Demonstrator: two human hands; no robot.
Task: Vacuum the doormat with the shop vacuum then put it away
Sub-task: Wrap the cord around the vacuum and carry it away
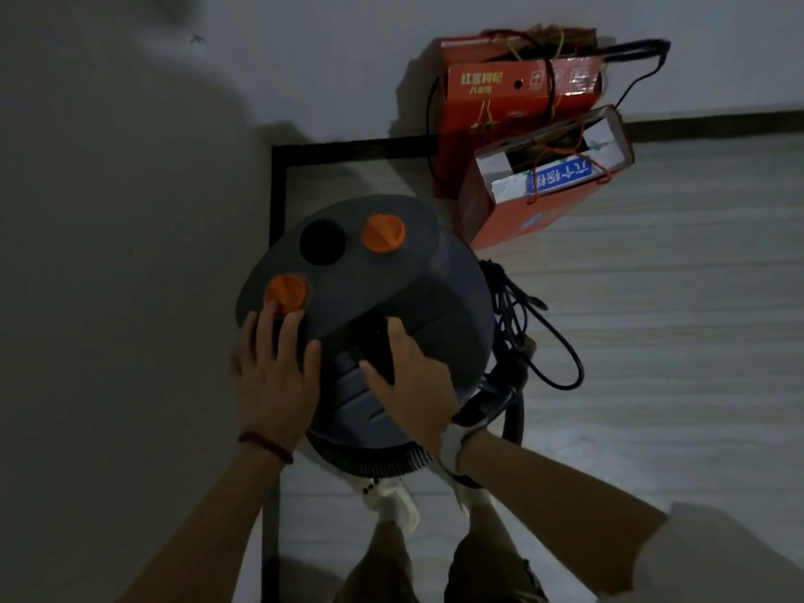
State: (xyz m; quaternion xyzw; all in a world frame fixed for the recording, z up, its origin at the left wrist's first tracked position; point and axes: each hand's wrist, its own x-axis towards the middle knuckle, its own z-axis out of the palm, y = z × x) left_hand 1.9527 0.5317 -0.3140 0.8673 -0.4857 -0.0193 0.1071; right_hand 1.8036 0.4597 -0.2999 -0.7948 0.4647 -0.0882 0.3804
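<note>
Shop vacuum (370,306) upright on the pale floor (652,319), tucked into the corner where two walls meet, black baseboard (348,146) running behind it. Dark grey lid topped with two orange knobs (383,233) and a round black port (323,242). Left hand (274,376) spread flat on the lid's near edge, fingers straight, fingertips touching the nearer orange knob (red string at the wrist). Right hand (409,380) resting over the black handle recess, fingers loosely extended, thumb apart; grip on the handle not clear. Black cord (548,341) coiled just right of the drum. Two red cartons (513,119) beyond, against the far wall. White shoes (396,502) just below the drum.
</note>
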